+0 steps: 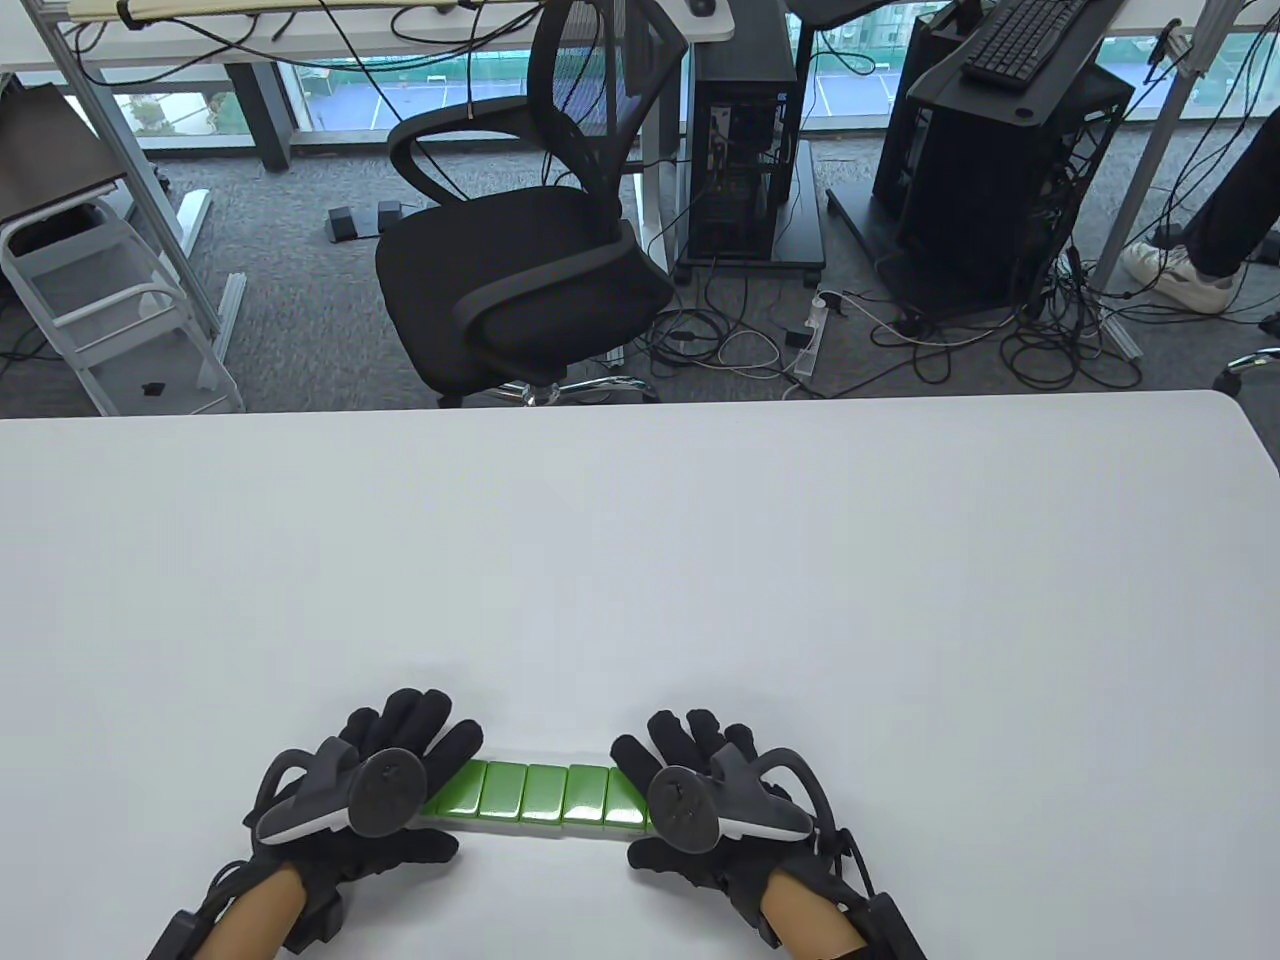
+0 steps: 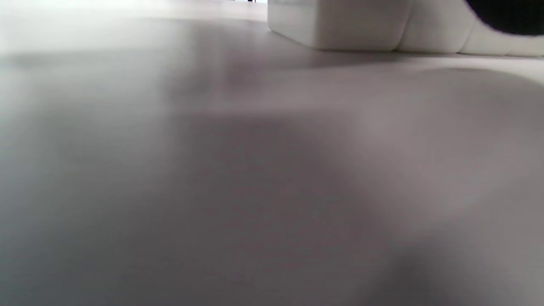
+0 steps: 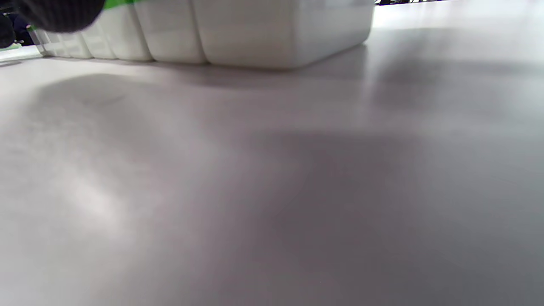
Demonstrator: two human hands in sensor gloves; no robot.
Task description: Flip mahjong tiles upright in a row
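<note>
A row of several mahjong tiles (image 1: 540,795) lies flat on the white table (image 1: 640,560) near its front edge, green backs up, white sides showing. My left hand (image 1: 425,775) holds the row's left end, fingers over the far side and thumb on the near side. My right hand (image 1: 650,790) holds the right end the same way. In the left wrist view the white tile sides (image 2: 352,25) rest on the table with a dark fingertip (image 2: 505,15) over them. In the right wrist view the tile sides (image 3: 255,29) show a green top edge and a fingertip (image 3: 59,12).
Beyond the table's far edge stands a black office chair (image 1: 520,260), with computer towers and cables on the floor behind it.
</note>
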